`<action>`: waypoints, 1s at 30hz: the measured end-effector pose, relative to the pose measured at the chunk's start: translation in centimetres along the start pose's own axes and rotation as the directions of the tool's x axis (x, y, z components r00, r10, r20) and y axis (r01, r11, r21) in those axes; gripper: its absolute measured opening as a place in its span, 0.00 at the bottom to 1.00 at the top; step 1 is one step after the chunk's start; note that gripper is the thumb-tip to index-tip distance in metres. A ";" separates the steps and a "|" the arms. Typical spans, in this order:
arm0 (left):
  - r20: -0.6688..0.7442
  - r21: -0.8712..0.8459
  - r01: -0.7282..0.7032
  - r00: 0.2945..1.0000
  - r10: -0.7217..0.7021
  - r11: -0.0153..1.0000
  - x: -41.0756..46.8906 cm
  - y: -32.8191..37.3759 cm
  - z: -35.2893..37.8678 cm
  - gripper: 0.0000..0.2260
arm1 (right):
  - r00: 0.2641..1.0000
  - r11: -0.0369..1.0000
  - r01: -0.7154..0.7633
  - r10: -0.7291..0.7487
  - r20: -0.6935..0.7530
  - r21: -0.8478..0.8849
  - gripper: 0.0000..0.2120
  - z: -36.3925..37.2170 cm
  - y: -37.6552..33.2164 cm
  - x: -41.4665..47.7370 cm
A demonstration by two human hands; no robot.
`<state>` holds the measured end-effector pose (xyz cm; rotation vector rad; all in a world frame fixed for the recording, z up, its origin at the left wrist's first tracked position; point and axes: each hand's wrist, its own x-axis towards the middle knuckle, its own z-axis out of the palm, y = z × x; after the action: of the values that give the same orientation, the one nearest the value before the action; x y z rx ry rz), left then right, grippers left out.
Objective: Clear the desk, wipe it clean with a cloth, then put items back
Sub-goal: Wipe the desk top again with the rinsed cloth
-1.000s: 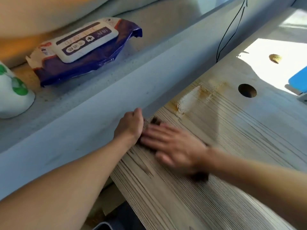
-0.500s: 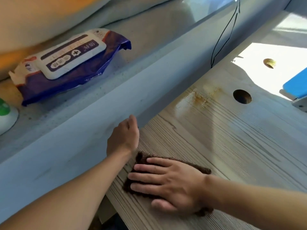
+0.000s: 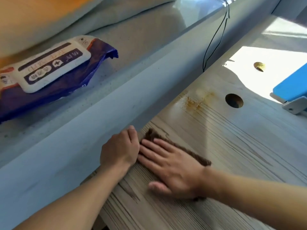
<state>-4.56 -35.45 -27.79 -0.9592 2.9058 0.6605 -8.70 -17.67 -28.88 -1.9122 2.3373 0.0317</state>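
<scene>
A dark brown cloth (image 3: pixel 191 151) lies flat on the pale wood-grain desk (image 3: pixel 232 146), near its left back edge. My right hand (image 3: pixel 171 165) presses down on the cloth with straight, spread fingers and covers most of it. My left hand (image 3: pixel 119 148) rests at the desk's edge against the grey ledge wall, fingers curled loosely, right beside the cloth's left end. It holds nothing that I can see. A yellowish stain (image 3: pixel 193 100) marks the desk farther back.
A purple pack of wet wipes (image 3: pixel 49 75) lies on the grey sill (image 3: pixel 132 52) above the desk. A round cable hole (image 3: pixel 234 100) sits behind the stain. A blue and grey device (image 3: pixel 294 93) stands at the right edge. A black cable (image 3: pixel 214 40) hangs down the wall.
My right hand slid the cloth toward me and then back up against the wall beside my left hand. My left hand stayed at the desk's edge.
</scene>
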 end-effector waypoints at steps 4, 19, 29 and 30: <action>0.029 0.036 0.014 0.999 -0.015 0.999 0.1 0.0 -0.1 0.27 | 0.993 0.989 0.118 -0.118 -0.004 0.089 0.29 0.1 1.4 -0.5; -0.042 0.082 -0.018 0.999 0.021 0.997 -0.1 0.7 -0.1 0.26 | 1.000 1.000 -0.002 0.001 0.018 0.009 0.33 0.1 1.6 -2.4; 0.044 0.083 0.015 0.999 -0.018 0.996 2.3 6.4 2.1 0.17 | 0.862 0.860 -0.506 0.507 -0.001 0.064 0.31 -0.5 15.4 0.7; 0.045 0.110 0.013 0.999 -0.018 0.994 2.4 6.8 2.3 0.19 | 0.840 0.838 -0.541 0.542 -0.001 0.072 0.31 -0.6 15.8 0.9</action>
<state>-10.65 -31.00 -27.63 -0.9400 2.8578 0.5081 -24.33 -15.42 -29.32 -1.1613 2.7707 -0.0188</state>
